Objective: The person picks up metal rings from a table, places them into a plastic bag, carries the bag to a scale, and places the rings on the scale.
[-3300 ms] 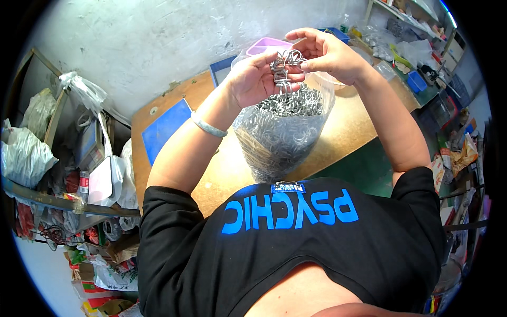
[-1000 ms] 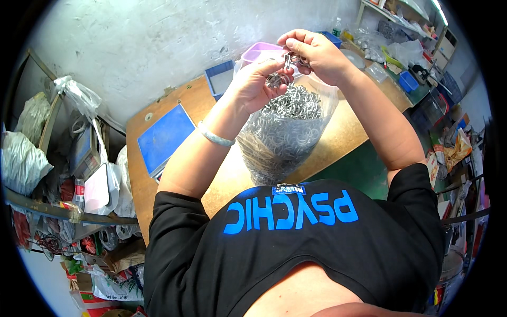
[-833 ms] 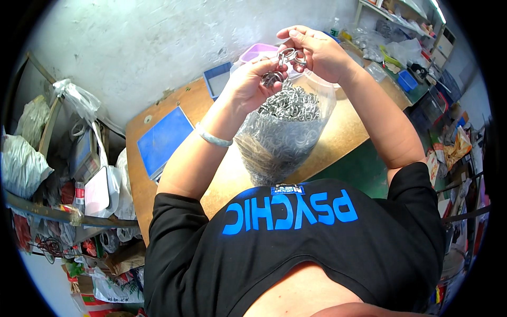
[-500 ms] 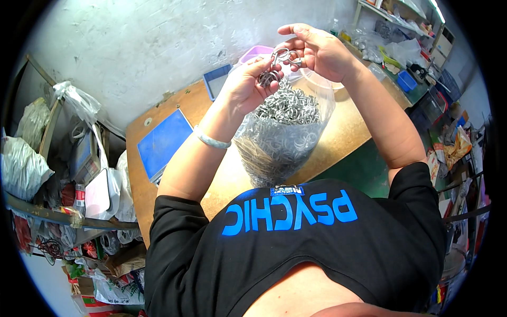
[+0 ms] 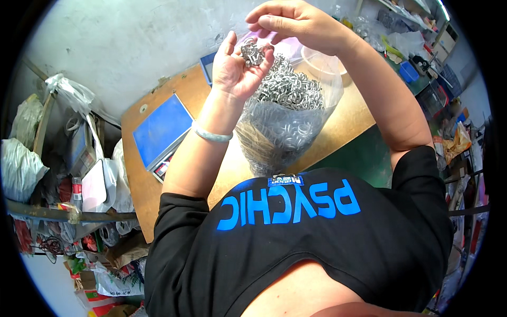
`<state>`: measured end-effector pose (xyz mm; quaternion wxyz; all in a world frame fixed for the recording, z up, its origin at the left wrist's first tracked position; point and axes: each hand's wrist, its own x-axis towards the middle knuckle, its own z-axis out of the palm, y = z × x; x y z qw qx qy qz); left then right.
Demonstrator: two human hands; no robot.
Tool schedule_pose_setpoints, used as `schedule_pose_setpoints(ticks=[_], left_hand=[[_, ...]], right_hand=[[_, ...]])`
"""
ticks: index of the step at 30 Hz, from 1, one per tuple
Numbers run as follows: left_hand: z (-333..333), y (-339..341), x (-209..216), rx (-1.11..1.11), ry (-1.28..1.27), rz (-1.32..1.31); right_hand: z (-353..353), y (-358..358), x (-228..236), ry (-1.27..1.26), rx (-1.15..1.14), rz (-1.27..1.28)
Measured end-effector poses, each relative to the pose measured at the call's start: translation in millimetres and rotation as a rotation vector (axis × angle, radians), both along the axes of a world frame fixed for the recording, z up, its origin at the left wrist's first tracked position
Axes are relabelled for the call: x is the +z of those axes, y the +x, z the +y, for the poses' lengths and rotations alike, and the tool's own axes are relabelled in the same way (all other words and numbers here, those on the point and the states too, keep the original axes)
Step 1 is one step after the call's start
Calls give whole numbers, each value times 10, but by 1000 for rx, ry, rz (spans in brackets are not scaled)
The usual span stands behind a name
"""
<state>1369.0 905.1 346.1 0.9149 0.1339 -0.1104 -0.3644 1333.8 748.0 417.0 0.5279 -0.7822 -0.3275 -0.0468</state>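
My left hand (image 5: 232,76) is palm up, its fingers curled round a small bunch of silvery metal rings (image 5: 252,52). A pale bangle circles that wrist. Above and to the right is my right hand (image 5: 309,25), palm turned down and fingers stretched out loosely, with nothing seen in it. Just below both hands stands a clear plastic bag (image 5: 269,145), its mouth spread wide. Many more metal rings (image 5: 293,90) are heaped inside it. Neither hand touches the heap.
The bag rests on a brown wooden table (image 5: 346,121) against a grey wall. Left of it lies a flat blue-topped box (image 5: 162,129); a blue tray (image 5: 207,67) and a pinkish-purple basin (image 5: 288,48) are behind. Shelves of bags and clutter (image 5: 87,185) stand at left.
My right hand has moved up and left, away from the rings it was fingering. My left hand has turned palm up and shifted left, with the rings bunched in it.
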Motion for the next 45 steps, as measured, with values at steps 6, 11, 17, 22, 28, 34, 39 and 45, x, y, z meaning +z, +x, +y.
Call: schedule_pose_setpoints(ticks=[6, 11, 17, 22, 28, 34, 39, 45], left_hand=[[280, 146, -152, -1, -9, -38], [398, 86, -139, 52, 4, -61], [503, -10, -166, 116, 31, -43], [591, -20, -205, 126, 69, -52], [661, -6, -265, 103, 184, -75], [739, -146, -244, 186, 242, -52], [860, -214, -275, 250, 293, -40], [864, -260, -272, 290, 383, -99]], right_hand=[[-176, 244, -446, -860, -165, -12], [-126, 555, -858, -1004, -231, -134], [51, 625, -971, -979, -283, -212], [-84, 754, -1004, -945, -215, -236], [-5, 791, -986, -840, -152, -286], [344, 679, -870, -927, -24, -77], [87, 876, -783, -821, -8, -116], [-108, 796, -620, -342, 21, 323]])
